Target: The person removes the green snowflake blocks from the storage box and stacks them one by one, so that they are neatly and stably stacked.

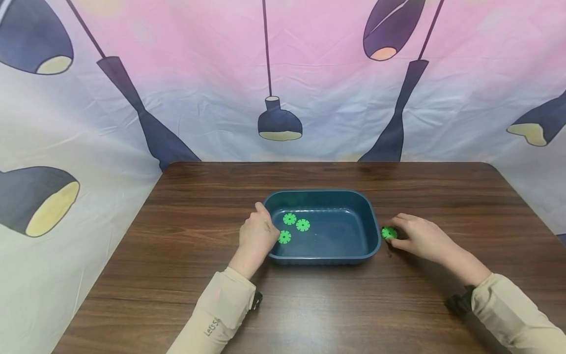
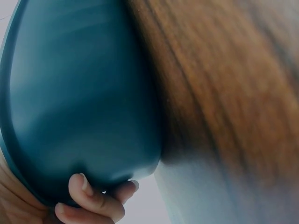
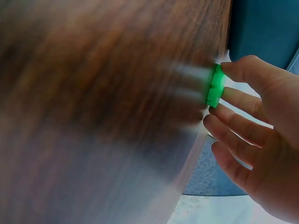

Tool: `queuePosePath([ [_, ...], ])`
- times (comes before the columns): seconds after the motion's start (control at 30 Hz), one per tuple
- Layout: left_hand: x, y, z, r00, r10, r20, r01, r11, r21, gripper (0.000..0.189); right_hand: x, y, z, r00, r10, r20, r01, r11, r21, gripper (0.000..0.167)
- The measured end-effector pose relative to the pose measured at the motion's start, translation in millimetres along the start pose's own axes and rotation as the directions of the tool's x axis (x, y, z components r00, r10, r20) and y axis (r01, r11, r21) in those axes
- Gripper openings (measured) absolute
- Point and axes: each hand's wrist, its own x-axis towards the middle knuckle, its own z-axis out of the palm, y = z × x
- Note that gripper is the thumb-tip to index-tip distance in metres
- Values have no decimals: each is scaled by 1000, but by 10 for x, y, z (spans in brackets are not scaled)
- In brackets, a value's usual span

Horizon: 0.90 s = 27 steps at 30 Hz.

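Note:
A dark teal rectangular basin (image 1: pixel 331 258) stands on the table. My left hand (image 1: pixel 258 231) grips its left rim, thumb on top; in the left wrist view the curled fingers (image 2: pixel 96 198) lie against the outer wall. Inside the basin, flat near its left end, are three green notched discs, one disc (image 1: pixel 302 225) a little right of the others. Just outside the basin's right side, my right hand (image 1: pixel 417 236) pinches another green notched disc (image 1: pixel 389 232) between thumb and fingertips. Edge-on in the right wrist view, this disc (image 3: pixel 215 86) is close over the tabletop.
The brown wood-grain table (image 1: pixel 199 211) extends around the basin on every side. Behind it hangs a cloth backdrop (image 1: pixel 221 98) printed with dark lamps. Black wrist straps show at both sleeve cuffs (image 1: pixel 495 300).

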Motion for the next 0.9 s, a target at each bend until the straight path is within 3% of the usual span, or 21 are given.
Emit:
queuePosePath([
  [0.57,-25,-4,-11,1000,7,15,-7,1000,-15,50,-30,-48,-17,999,30,33,-30,1000,4,36],
  [0.73,-26,-4,-12,1000,7,11,-7,1000,-17,49,-47,-117,-83,998,49,-35,-48,999,26,39],
  [0.9,-13,-8,-6,1000,9,0,-9,1000,-19,46,24,-232,-161,981,39,-190,-27,997,68,32],
])
